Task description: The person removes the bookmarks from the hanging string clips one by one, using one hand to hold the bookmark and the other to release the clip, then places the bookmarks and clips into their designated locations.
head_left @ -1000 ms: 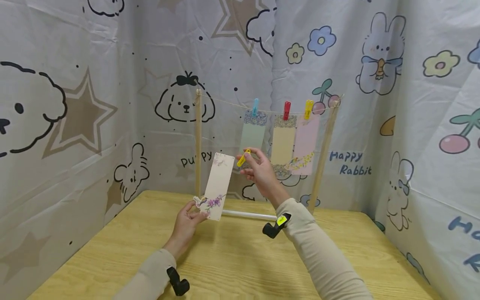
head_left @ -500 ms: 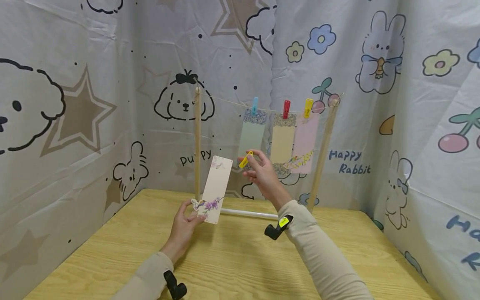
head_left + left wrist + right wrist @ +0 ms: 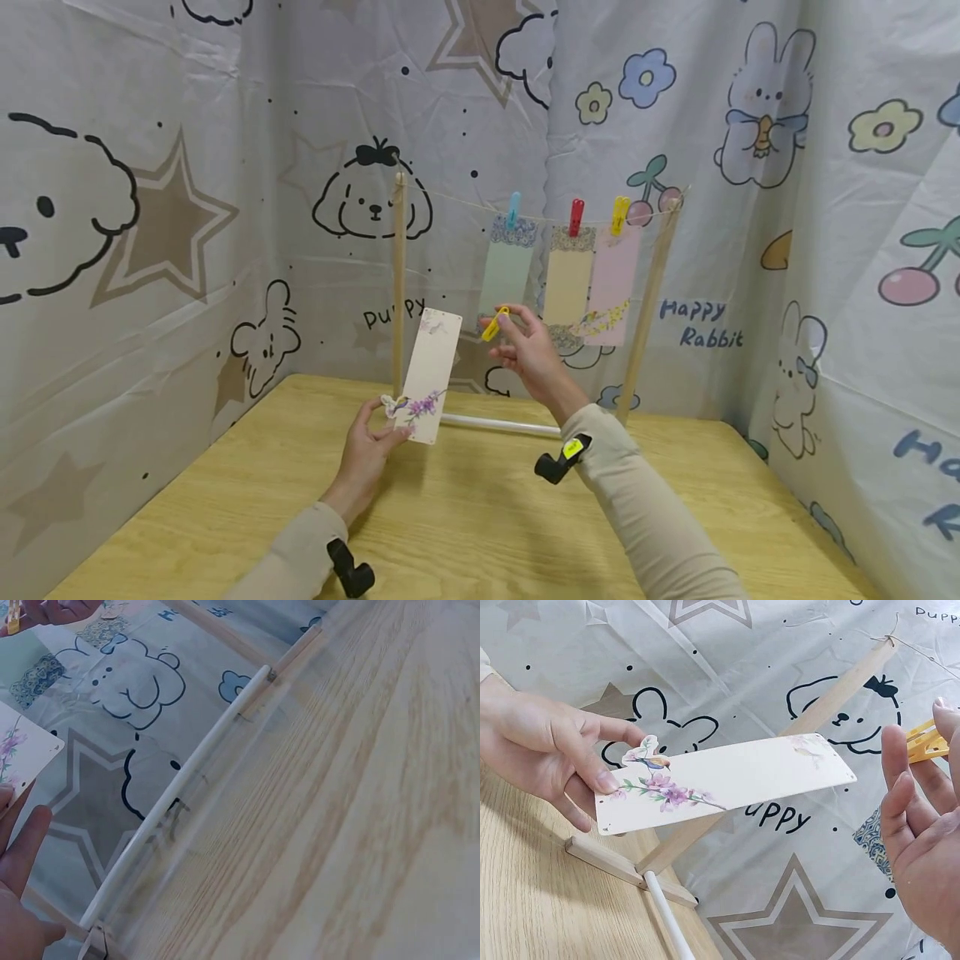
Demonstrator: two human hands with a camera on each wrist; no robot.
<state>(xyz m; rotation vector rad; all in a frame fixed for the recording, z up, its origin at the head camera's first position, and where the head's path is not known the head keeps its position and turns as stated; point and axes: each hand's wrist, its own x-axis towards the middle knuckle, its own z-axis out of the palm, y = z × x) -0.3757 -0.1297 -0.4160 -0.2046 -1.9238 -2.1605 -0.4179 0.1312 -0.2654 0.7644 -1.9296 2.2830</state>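
My left hand [image 3: 365, 450] pinches the lower left corner of a cream bookmark [image 3: 433, 358] printed with purple blossoms and a small bird. The card stands tilted above the table, its top leaning right. In the right wrist view the whole bookmark [image 3: 742, 780] shows, thumb on its face and fingers behind. To the right, my right hand [image 3: 536, 354] pinches a yellow clothespin [image 3: 495, 324] between thumb and index finger, a short way from the card's top edge. Behind that hand a green bookmark [image 3: 508, 267] hangs from a string, its lower part partly hidden.
Two wooden posts [image 3: 399, 283] carry the string [image 3: 457, 202], joined low down by a white rod [image 3: 498, 426]. A blue clothespin [image 3: 513, 212], a red clothespin [image 3: 576, 217] and another yellow clothespin [image 3: 620, 217] hold the green, beige [image 3: 567, 279] and pink [image 3: 615, 279] bookmarks. Printed curtains surround the wooden table [image 3: 465, 517].
My right hand with the clothespin has shifted slightly right and down. The cream bookmark has moved a little left in my left hand; both grips stay the same.
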